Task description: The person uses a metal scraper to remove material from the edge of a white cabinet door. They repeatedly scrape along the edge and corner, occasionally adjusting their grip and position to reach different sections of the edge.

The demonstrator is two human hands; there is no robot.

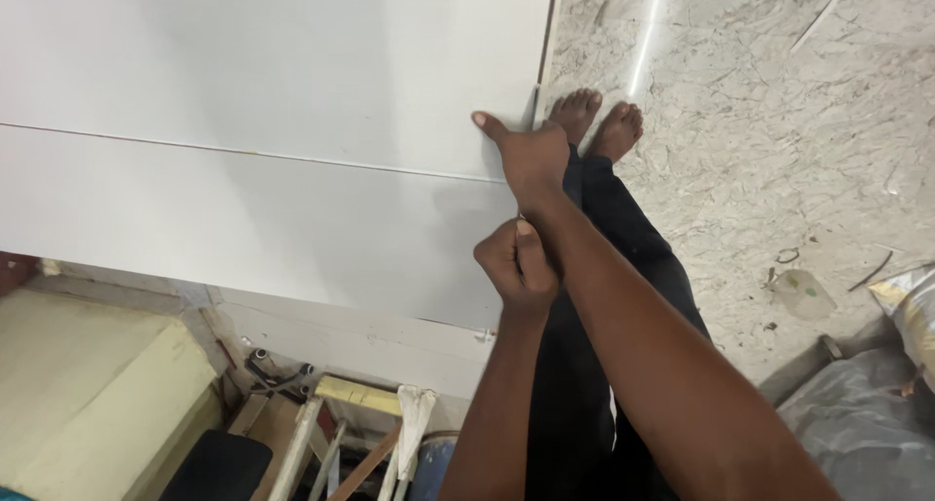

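A large white panel (pixel 263 141) is gripped along its right-hand edge by both hands. The right hand (pixel 531 155) is set farther up the edge, its thumb laid flat on the white face and its fingers wrapped behind the edge, out of sight. The left hand (pixel 516 267) is clenched in a fist just below it, touching the right wrist; whether the edge itself is pinched inside that fist cannot be told, since the fingers are curled inward and hidden.

From the grip, the panel spreads away to the left, far beyond either hand, so nearly all of its area lies to one side of the hold. A thin seam line (pixel 243 152) is seen running across the face, meeting the edge close under the right thumb.

The panel is judged stiff and flat, with a smooth, probably slippery laminate face; it is likely heavy for its thinness and liable to swing or flex if held only at one edge. The edge is judged the safest place to take it, with the hands spread farther apart. Corners are judged easily chipped against the marble floor (pixel 779 121), where bare feet (pixel 596 119) stand just beyond the grip.
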